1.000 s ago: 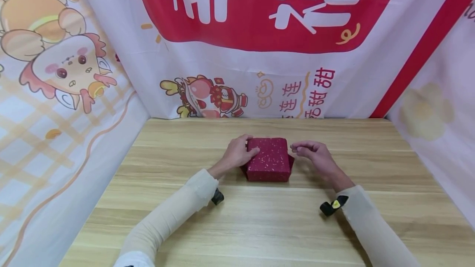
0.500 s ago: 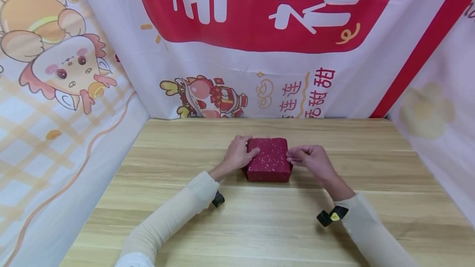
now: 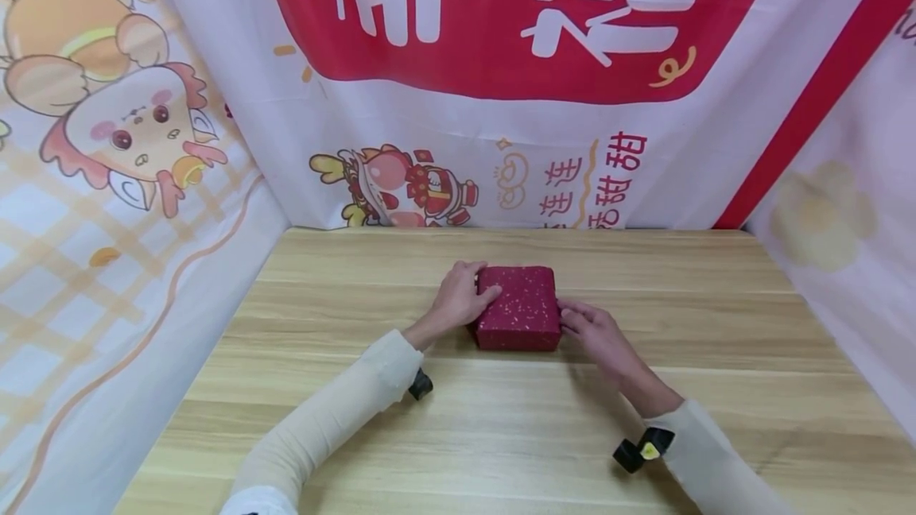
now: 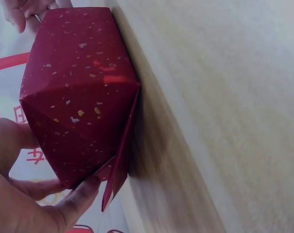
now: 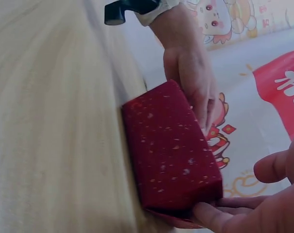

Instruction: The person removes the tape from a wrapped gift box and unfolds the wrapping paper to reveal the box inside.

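A box wrapped in dark red paper with gold and pale flecks (image 3: 518,304) sits on the wooden table. My left hand (image 3: 458,296) holds its left end, thumb over the top edge and fingers at the end face. In the left wrist view a folded triangular paper flap (image 4: 120,174) sticks out at that end, with a fingertip right at it. My right hand (image 3: 594,332) is at the right end, its fingers touching the paper. The right wrist view shows these fingers (image 5: 212,216) at a paper fold under the end, thumb apart from the box.
The wooden table (image 3: 458,435) reaches back to a hanging printed cloth (image 3: 501,118) with red and white lettering. More printed cloth (image 3: 79,284) hangs along the left side. Each wrist carries a small black camera (image 3: 630,455).
My right hand has come in from beside the box to its right end, then lowered along it. The right flap that stuck out is now behind the fingers. The left hand keeps its hold.
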Demonstrator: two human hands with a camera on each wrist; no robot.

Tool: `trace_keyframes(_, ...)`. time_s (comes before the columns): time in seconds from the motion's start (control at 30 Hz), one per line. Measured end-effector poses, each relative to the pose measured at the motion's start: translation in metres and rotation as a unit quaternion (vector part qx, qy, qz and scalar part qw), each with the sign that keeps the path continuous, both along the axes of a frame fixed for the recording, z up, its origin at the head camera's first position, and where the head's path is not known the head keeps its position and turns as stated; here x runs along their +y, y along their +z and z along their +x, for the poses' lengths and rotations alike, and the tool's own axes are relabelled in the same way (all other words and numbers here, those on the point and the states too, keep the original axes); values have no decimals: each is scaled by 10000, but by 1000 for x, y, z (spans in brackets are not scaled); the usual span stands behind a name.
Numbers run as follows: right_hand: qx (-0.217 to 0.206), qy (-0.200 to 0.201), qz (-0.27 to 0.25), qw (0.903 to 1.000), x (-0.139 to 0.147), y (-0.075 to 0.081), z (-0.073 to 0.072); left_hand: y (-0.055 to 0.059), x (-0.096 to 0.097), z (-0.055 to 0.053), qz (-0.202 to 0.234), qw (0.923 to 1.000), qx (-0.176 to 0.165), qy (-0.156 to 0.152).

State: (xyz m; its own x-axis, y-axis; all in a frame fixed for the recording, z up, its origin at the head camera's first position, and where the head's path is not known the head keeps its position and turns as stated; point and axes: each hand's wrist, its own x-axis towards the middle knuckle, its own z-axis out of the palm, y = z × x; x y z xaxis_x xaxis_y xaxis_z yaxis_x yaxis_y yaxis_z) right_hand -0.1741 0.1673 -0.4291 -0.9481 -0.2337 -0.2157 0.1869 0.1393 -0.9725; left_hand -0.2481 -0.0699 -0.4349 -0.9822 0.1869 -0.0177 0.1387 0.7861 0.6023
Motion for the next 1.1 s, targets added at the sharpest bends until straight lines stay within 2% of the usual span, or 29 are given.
trace_keyframes(0.07,-20,133,-175,9998,0,-4,0,-1,1,1,11,9999,78,68)
trace_keyframes(0.2,-95,152,-323,9993,0,-11,-4,-5,2,3,234,9991,264,225)
trace_keyframes(0.37,-257,-38,-455,9986,2,-20,-10,-9,0,6,672,9970,316,235)
trace_keyframes(0.5,-334,-120,-570,9977,4,-26,-14,-14,-3,8,937,9951,165,281)
trace_keyframes(0.63,-376,-153,-743,9964,6,-30,-16,-20,-5,11,1333,9900,-156,433)
trace_keyframes(0.77,-376,-217,-857,9954,8,-35,-17,-24,-6,19,1847,9802,-445,555)
trace_keyframes(0.87,-383,-263,-753,9961,9,-38,-18,-28,-9,23,2311,9681,-680,697)
trace_keyframes(0.97,-409,-249,-452,9978,9,-39,-19,-32,-15,25,2828,9513,-964,759)
trace_keyframes(1.0,-406,-240,-281,9985,10,-40,-20,-35,-17,24,2925,9480,-1022,727)
trace_keyframes(1.07,-314,-127,112,9994,12,-41,-22,-39,-22,23,3029,9442,-1140,609)
trace_keyframes(1.1,-213,-69,352,9991,13,-42,-23,-40,-24,22,2997,9452,-1174,553)
